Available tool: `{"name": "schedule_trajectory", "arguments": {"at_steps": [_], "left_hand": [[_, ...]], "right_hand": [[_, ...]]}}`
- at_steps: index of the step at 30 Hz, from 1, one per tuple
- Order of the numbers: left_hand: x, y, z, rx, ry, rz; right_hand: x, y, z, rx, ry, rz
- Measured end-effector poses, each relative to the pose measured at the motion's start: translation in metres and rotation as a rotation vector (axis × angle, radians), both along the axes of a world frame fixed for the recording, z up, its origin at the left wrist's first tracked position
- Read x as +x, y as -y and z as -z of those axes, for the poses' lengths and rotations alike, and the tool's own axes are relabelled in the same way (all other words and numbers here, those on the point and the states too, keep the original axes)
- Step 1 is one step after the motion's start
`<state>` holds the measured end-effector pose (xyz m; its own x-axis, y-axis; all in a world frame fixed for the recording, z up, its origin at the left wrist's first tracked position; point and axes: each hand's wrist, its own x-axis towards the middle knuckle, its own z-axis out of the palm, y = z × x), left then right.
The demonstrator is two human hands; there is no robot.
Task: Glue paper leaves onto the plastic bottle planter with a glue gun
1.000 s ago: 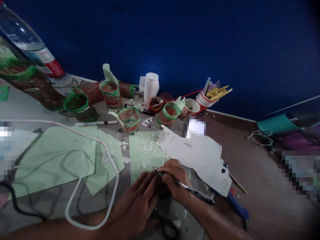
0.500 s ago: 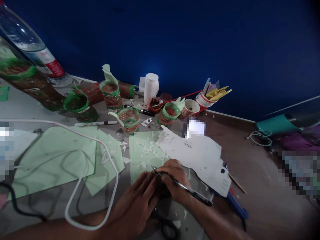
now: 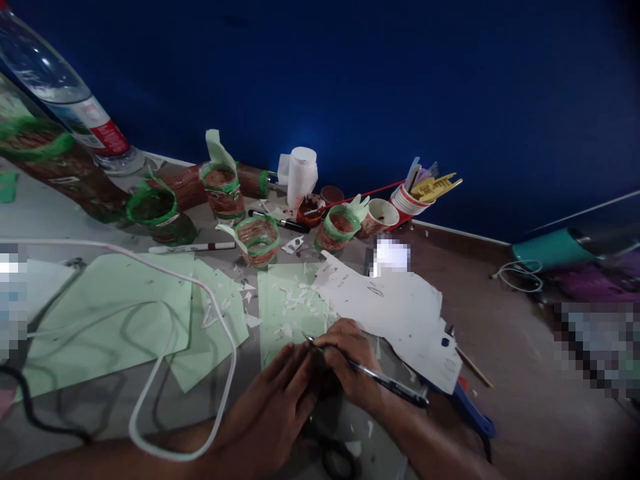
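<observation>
My right hand (image 3: 350, 360) is closed round a dark pen (image 3: 380, 380), its tip pointing left onto a pale green sheet (image 3: 290, 300) strewn with white paper scraps. My left hand (image 3: 273, 413) lies flat beside it, fingers stretched out and pressing the surface right next to the pen tip. A white cut sheet (image 3: 400, 313) with small pen marks lies just right of my hands. What lies directly under my fingers is hidden.
Several cut bottle sections wrapped in green and brown (image 3: 257, 240) stand at the back with a white jar (image 3: 303, 175), a cup of tools (image 3: 415, 193) and a marker (image 3: 193, 247). A white cable (image 3: 220, 320) loops over green sheets (image 3: 110, 313). Black scissors (image 3: 335, 457) lie near my wrists.
Almost nothing differs; the pen in my right hand has shifted very slightly, and both hands stay in the same spot.
</observation>
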<state>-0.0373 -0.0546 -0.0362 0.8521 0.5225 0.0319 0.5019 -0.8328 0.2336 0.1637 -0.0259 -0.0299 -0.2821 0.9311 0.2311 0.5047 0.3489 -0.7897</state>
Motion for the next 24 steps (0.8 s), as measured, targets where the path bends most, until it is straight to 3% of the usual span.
{"name": "schedule_trajectory", "arguments": {"at_steps": [24], "left_hand": [[-0.0007,0.0001,0.0007,0.012,0.011,0.005]], "right_hand": [[-0.0008,0.0007,0.0031,-0.001,-0.015,0.003]]}}
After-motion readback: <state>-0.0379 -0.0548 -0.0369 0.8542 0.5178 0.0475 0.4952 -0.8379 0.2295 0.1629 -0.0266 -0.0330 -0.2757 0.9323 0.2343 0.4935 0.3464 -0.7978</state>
